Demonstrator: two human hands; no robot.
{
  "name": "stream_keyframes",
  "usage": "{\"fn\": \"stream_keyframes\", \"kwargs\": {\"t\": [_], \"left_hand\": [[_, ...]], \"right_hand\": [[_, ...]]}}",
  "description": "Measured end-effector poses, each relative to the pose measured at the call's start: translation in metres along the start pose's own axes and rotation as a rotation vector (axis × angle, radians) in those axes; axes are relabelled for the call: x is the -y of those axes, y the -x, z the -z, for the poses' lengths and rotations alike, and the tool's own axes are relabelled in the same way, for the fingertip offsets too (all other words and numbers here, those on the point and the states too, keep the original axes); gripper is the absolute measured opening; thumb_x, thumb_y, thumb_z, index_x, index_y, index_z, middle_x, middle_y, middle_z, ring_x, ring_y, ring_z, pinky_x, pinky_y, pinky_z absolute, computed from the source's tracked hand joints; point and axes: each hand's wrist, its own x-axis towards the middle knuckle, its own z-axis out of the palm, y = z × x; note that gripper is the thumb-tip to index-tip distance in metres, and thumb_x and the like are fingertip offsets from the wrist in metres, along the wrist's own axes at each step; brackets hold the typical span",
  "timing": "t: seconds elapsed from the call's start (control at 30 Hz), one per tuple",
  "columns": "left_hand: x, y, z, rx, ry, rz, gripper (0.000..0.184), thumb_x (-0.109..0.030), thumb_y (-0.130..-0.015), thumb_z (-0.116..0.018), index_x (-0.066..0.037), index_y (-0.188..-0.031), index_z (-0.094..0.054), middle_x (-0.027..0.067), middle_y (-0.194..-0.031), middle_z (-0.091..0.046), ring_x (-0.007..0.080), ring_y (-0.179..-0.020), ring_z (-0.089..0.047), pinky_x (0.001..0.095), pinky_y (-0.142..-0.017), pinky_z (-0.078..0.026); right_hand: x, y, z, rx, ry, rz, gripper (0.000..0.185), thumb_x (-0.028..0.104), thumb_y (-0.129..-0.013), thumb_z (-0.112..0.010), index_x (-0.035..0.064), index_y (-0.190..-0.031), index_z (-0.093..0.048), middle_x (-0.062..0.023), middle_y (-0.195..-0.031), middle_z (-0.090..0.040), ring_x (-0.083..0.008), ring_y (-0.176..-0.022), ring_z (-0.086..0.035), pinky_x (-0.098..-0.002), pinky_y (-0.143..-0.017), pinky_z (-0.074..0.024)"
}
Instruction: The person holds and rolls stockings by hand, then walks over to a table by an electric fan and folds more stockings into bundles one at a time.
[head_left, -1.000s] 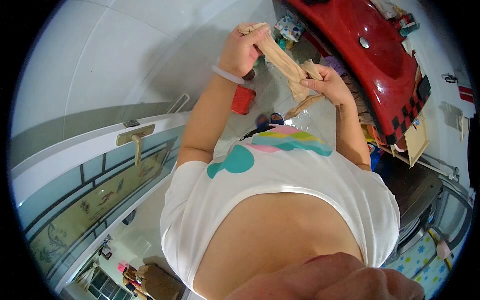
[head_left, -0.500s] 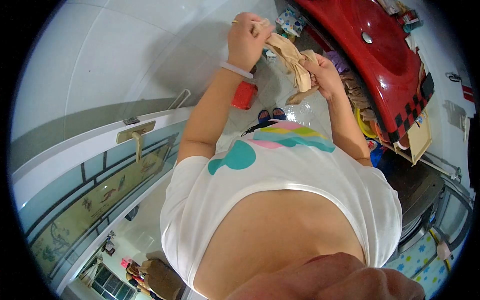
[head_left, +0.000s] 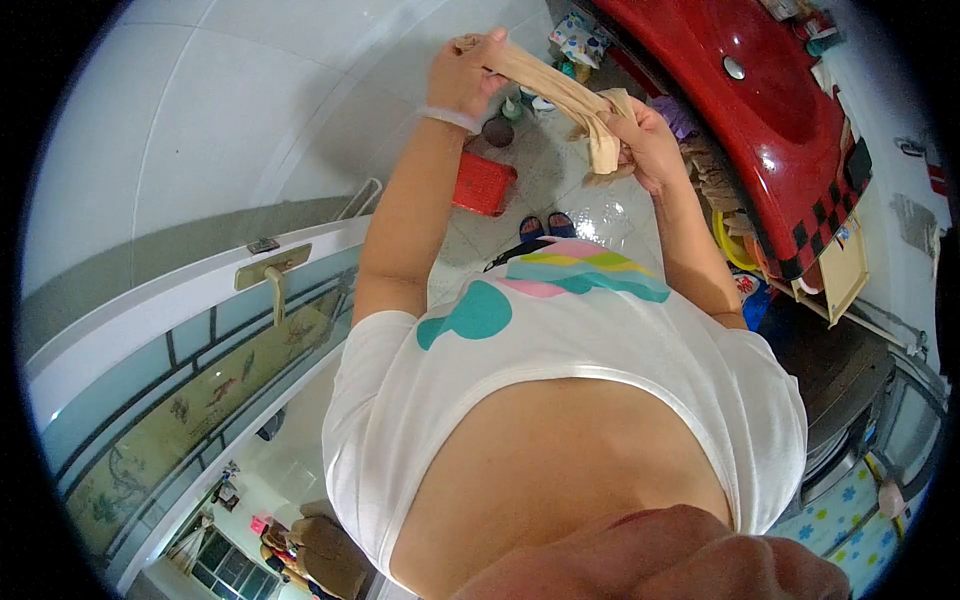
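Observation:
A length of beige stretchy cloth, which looks like a stocking or tights, is pulled taut between my two hands. My left hand, with a pale bracelet on the wrist, is closed on its far end near the wall. My right hand grips the other end beside the red sink, with the cloth bunched in the fingers and a loose fold hanging below. Whether it has toes or a waistband is hidden in the grip.
The red sink stands at the right, with brown cloth and a yellow basin under it. A red bin is on the wet tiled floor. At the left is a door with a handle.
My left hand has moved left, away from my right hand, and turned. The cloth between them has gone from slack and crumpled to stretched straight. My right hand has hardly moved.

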Motion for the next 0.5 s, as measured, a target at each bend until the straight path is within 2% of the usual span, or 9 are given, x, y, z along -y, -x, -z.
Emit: {"fn": "stream_keyframes", "kwargs": {"t": [0.07,0.1,0.17,0.2,0.3,0.33,0.4,0.47,0.5], "left_hand": [[0.004,0.005,-0.007,0.060,0.147,0.011,0.030,-0.011,-0.075,-0.064,0.001,-0.096,-0.048,0.0095,-0.093,-0.056,0.0202,-0.078,-0.057,0.0330,-0.071,-0.050],[0.006,0.009,-0.011,0.089,0.221,0.019,0.031,-0.010,-0.074,-0.064,0.001,-0.098,-0.048,0.0098,-0.094,-0.056,0.0203,-0.077,-0.058,0.0327,-0.071,-0.050],[0.010,0.001,-0.005,0.159,0.087,-0.076,0.029,-0.009,-0.075,-0.063,0.001,-0.097,-0.048,0.0095,-0.095,-0.055,0.0210,-0.078,-0.057,0.0339,-0.070,-0.050],[0.010,-0.001,-0.004,0.194,0.021,-0.123,0.027,-0.008,-0.075,-0.063,0.001,-0.096,-0.048,0.0093,-0.095,-0.055,0.0214,-0.078,-0.057,0.0345,-0.070,-0.050],[0.009,-0.004,-0.008,-0.029,-0.596,-0.544,0.020,-0.006,-0.076,-0.058,-0.002,-0.092,-0.047,0.0104,-0.086,-0.055,0.0207,-0.070,-0.058,0.0320,-0.063,-0.049],[0.001,0.000,-0.018,-0.040,-0.873,-0.725,0.016,-0.012,-0.079,-0.054,-0.001,-0.090,-0.049,0.0136,-0.085,-0.055,0.0259,-0.073,-0.056,0.0355,-0.066,-0.046],[-0.013,0.011,-0.037,-0.067,-1.431,-1.084,0.025,-0.023,-0.086,-0.046,0.001,-0.085,-0.053,0.0202,-0.081,-0.055,0.0363,-0.080,-0.052,0.0424,-0.072,-0.041],[-0.012,0.014,-0.037,-0.025,-1.569,-1.048,0.012,-0.011,-0.077,-0.054,-0.004,-0.086,-0.049,0.0151,-0.083,-0.055,0.0300,-0.069,-0.055,0.0382,-0.062,-0.045],[-0.009,0.014,-0.037,-0.004,-1.640,-1.028,0.017,-0.005,-0.072,-0.058,-0.007,-0.086,-0.047,0.0126,-0.084,-0.055,0.0268,-0.064,-0.057,0.0361,-0.057,-0.047]], "right_hand": [[-0.001,-0.003,0.003,-0.019,0.038,0.013,0.014,0.013,-0.081,-0.056,0.0064,-0.093,-0.057,0.0043,-0.065,-0.053,-0.0009,-0.048,-0.041,-0.0165,-0.039,-0.0276],[0.000,-0.003,0.004,-0.021,-0.040,-0.011,0.014,0.013,-0.081,-0.056,0.0063,-0.093,-0.057,0.0043,-0.065,-0.053,-0.0009,-0.047,-0.040,-0.0165,-0.039,-0.0275],[0.007,-0.004,0.006,-0.030,-0.197,-0.065,0.013,0.013,-0.081,-0.056,0.0059,-0.092,-0.058,0.0042,-0.065,-0.054,-0.0007,-0.046,-0.040,-0.0165,-0.038,-0.0272],[0.011,-0.004,0.013,0.046,-0.199,-0.080,0.012,0.014,-0.082,-0.057,0.0062,-0.090,-0.058,0.0033,-0.066,-0.055,-0.0007,-0.046,-0.041,-0.0160,-0.038,-0.0272],[0.021,-0.006,0.018,0.218,-0.234,-0.132,0.012,0.016,-0.081,-0.058,0.0068,-0.088,-0.058,0.0025,-0.067,-0.057,-0.0007,-0.047,-0.044,-0.0157,-0.038,-0.0287],[0.022,-0.006,0.016,0.197,-0.220,-0.135,0.012,0.017,-0.080,-0.060,0.0071,-0.088,-0.058,0.0024,-0.067,-0.057,-0.0010,-0.047,-0.045,-0.0157,-0.038,-0.0295],[0.022,-0.007,0.005,0.158,-0.192,-0.142,0.014,0.018,-0.078,-0.062,0.0078,-0.087,-0.058,0.0021,-0.067,-0.057,-0.0016,-0.048,-0.047,-0.0157,-0.039,-0.0311],[0.012,-0.013,-0.001,0.063,-0.134,-0.084,0.016,0.018,-0.076,-0.065,0.0085,-0.087,-0.058,0.0025,-0.067,-0.058,-0.0021,-0.049,-0.048,-0.0160,-0.039,-0.0321],[0.009,-0.015,-0.004,0.017,-0.106,-0.054,0.017,0.018,-0.075,-0.066,0.0089,-0.087,-0.058,0.0027,-0.067,-0.058,-0.0023,-0.049,-0.048,-0.0161,-0.039,-0.0326]]}}
